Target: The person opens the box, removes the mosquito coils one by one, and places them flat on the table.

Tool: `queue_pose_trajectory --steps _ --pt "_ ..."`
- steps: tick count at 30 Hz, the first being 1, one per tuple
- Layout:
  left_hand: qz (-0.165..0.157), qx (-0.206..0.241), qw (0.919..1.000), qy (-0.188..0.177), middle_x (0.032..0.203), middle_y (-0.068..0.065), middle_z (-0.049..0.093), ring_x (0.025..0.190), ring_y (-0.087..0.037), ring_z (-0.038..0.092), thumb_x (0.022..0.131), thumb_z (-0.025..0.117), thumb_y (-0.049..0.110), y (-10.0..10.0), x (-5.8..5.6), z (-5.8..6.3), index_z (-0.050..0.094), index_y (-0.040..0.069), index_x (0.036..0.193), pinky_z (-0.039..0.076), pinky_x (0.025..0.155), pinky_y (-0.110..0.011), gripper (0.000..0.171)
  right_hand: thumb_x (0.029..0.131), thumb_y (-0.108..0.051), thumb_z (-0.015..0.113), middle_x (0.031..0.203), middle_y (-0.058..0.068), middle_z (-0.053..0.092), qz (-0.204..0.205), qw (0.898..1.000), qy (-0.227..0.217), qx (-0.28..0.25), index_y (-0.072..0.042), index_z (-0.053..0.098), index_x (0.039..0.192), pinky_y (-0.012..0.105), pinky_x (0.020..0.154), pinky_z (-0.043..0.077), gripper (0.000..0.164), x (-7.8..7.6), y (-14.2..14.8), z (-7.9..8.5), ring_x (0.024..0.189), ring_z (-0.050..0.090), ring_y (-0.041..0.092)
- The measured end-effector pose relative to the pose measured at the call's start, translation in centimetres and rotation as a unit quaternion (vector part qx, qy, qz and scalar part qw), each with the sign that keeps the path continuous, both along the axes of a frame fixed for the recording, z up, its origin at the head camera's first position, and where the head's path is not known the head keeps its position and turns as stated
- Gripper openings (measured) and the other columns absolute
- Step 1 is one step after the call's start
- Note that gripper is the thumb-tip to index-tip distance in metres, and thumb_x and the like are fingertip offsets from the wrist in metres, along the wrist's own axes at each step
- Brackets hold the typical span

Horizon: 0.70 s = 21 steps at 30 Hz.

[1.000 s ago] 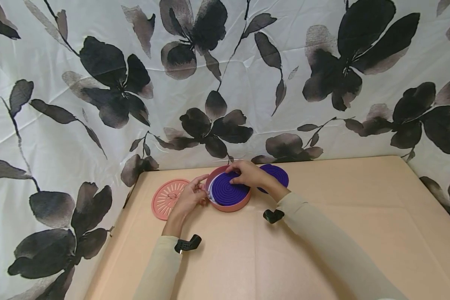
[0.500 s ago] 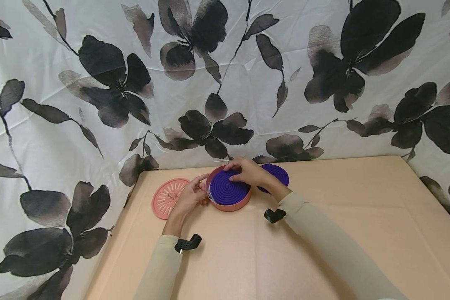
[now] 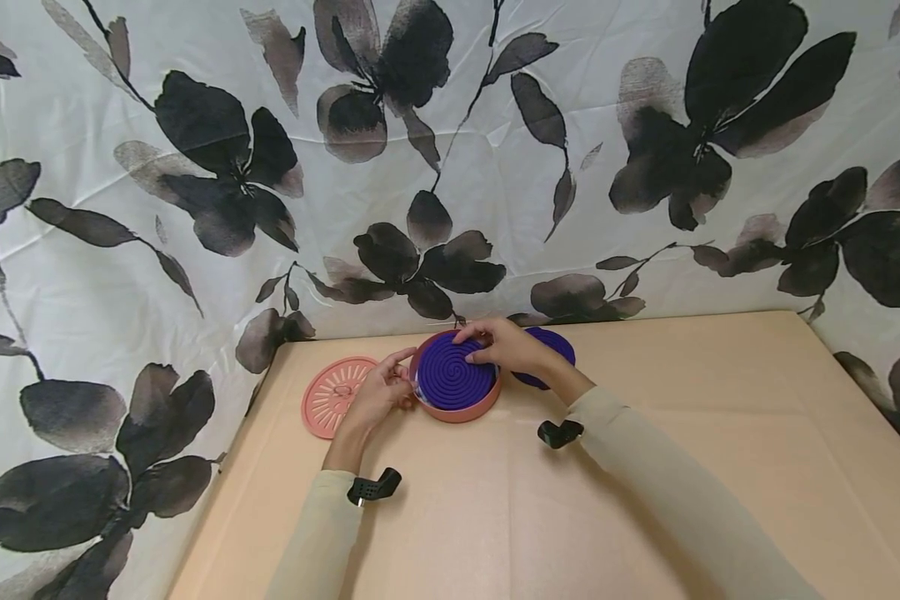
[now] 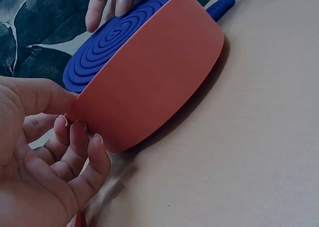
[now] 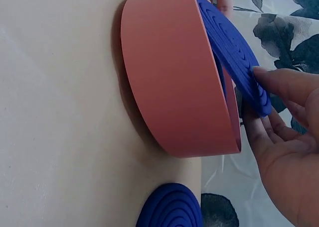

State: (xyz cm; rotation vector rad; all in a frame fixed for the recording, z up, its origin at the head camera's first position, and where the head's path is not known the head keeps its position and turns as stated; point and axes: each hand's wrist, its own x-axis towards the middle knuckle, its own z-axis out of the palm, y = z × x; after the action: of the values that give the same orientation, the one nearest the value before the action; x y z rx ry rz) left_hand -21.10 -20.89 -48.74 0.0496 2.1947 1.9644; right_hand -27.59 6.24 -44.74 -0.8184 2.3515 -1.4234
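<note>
A round blue-purple coaster with spiral ridges (image 3: 453, 377) sits tilted at the mouth of a round coral-pink holder (image 3: 462, 416). My right hand (image 3: 516, 347) pinches its raised edge; the right wrist view shows the thumb (image 5: 279, 81) on the ridged face and fingers beneath. Another blue shape shows inside the holder below the tilted coaster, mostly hidden. On the other side, my left hand (image 3: 378, 398) holds the holder's wall at the rim, thumb above and fingertips (image 4: 78, 125) against the outside. The holder stands on the table.
A second matching coaster (image 3: 562, 343) lies flat behind my right wrist. A pink disc with radiating slots (image 3: 333, 400) lies left of the holder, partly behind my left hand. A floral cloth (image 3: 450, 167) hangs along the back edge of the beige table (image 3: 645, 433).
My right hand has shifted slightly to the right, and the coaster it pinches appears more raised at that edge. My left hand keeps its place on the holder.
</note>
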Motion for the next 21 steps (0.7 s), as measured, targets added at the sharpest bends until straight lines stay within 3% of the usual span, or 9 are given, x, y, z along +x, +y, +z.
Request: queue_pose_trajectory --steps 14,21 --pt "-0.01 0.013 0.9999 -0.002 0.092 -0.005 0.05 0.067 -0.019 0.057 0.089 0.059 -0.012 -0.5 0.6 0.1 0.047 0.009 0.149 0.053 0.057 -0.026 0.065 0.089 -0.004 0.076 0.153 0.013 0.048 0.016 0.999 -0.034 0.005 -0.015 0.072 0.123 0.047 0.11 0.044 0.035 1.8 0.5 0.1 0.143 0.044 0.034" --pt "-0.02 0.009 0.9998 -0.001 0.094 -0.007 0.05 0.068 -0.019 0.056 0.09 0.06 -0.011 -0.9 0.8 0.1 0.047 0.009 0.149 0.053 0.057 -0.026 0.064 0.09 -0.009 0.075 0.152 0.012 0.049 0.006 1.0 -0.026 0.008 -0.016 0.072 0.123 0.046 0.108 0.047 0.033 2.7 0.6 0.0 0.139 0.048 0.032"
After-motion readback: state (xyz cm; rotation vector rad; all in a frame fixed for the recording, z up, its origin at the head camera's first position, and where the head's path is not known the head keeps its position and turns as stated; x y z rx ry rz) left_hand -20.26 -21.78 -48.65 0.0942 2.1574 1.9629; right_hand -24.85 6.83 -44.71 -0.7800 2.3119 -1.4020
